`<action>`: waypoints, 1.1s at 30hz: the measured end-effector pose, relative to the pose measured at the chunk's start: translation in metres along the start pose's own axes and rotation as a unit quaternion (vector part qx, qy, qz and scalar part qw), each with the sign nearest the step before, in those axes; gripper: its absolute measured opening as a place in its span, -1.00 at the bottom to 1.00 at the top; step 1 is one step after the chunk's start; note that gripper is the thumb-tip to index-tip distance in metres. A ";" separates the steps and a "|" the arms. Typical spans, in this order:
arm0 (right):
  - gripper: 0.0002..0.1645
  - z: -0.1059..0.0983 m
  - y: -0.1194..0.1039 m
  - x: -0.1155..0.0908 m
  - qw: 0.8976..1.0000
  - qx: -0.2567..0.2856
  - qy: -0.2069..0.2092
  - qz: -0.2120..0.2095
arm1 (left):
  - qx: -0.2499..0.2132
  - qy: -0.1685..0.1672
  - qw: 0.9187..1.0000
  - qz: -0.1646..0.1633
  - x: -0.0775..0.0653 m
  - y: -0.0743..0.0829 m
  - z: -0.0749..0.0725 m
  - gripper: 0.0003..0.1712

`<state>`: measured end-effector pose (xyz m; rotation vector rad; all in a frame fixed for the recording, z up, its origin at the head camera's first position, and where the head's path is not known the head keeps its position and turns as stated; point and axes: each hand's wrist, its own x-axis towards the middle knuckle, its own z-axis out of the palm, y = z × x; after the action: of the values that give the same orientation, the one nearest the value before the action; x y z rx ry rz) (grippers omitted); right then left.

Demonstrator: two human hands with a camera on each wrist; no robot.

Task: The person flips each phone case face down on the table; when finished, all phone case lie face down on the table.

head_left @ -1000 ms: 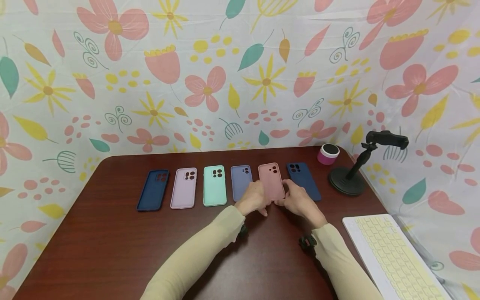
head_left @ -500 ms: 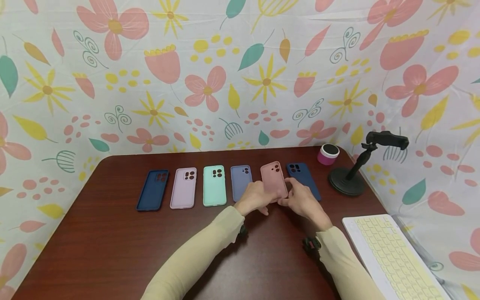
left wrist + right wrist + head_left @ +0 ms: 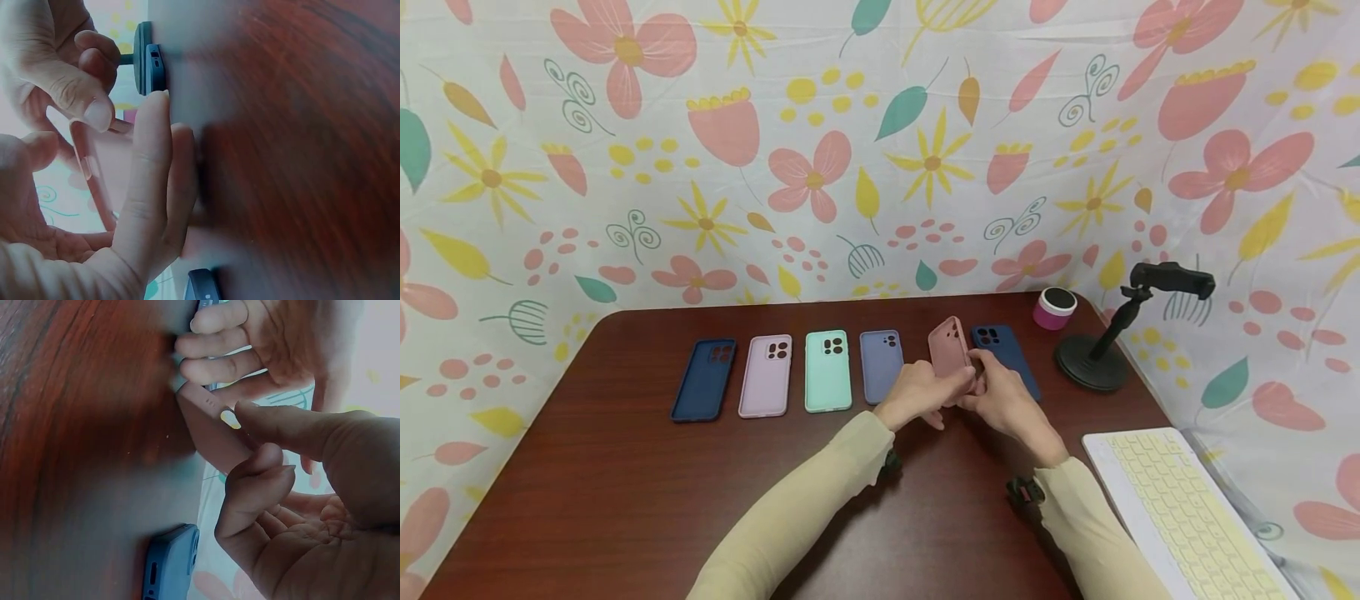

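Note:
A pink phone case point(image 3: 948, 348) is tilted up off the table, its lower end between both hands. My right hand point(image 3: 1002, 400) pinches its edge between thumb and index finger, clearest in the right wrist view. My left hand point(image 3: 917, 395) is at the case's lower left; its fingers point(image 3: 149, 169) extend fairly straight alongside the case, with the thumb apart in the left wrist view. Right of the pink case lies a dark blue phone case point(image 3: 1011, 358), and left of it a periwinkle phone case point(image 3: 880, 362).
Further left lie mint point(image 3: 827, 371), lilac point(image 3: 765, 375) and navy point(image 3: 703, 379) phone cases in a row. A pink-and-white jar point(image 3: 1054, 310) and a black stand point(image 3: 1097, 360) are at the back right. A white keyboard point(image 3: 1105, 462) lies along the right side.
The pink case, flat a second ago, has been raised and turned, its top end shifting right and its side edge now showing. The right hand has moved slightly right with it; the left barely moved.

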<state>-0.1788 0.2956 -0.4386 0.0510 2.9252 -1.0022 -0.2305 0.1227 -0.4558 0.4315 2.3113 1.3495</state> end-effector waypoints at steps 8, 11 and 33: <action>-0.05 0.007 0.008 0.009 0.999 0.015 0.005 -0.029 | -0.014 0.005 1.000 -0.012 0.001 0.000 -0.001 -0.36; -0.03 0.017 0.024 0.018 0.999 0.011 0.010 -0.043 | -0.038 -0.001 0.999 -0.023 0.003 -0.002 -0.003 -0.39; -0.09 0.020 0.009 0.021 0.996 0.040 -0.072 -0.018 | -0.130 0.036 0.991 0.003 -0.002 0.008 -0.024 -0.33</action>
<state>-0.1985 0.2908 -0.4611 -0.0673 2.7652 -1.0798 -0.2401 0.1075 -0.4384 0.3096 2.1496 1.6674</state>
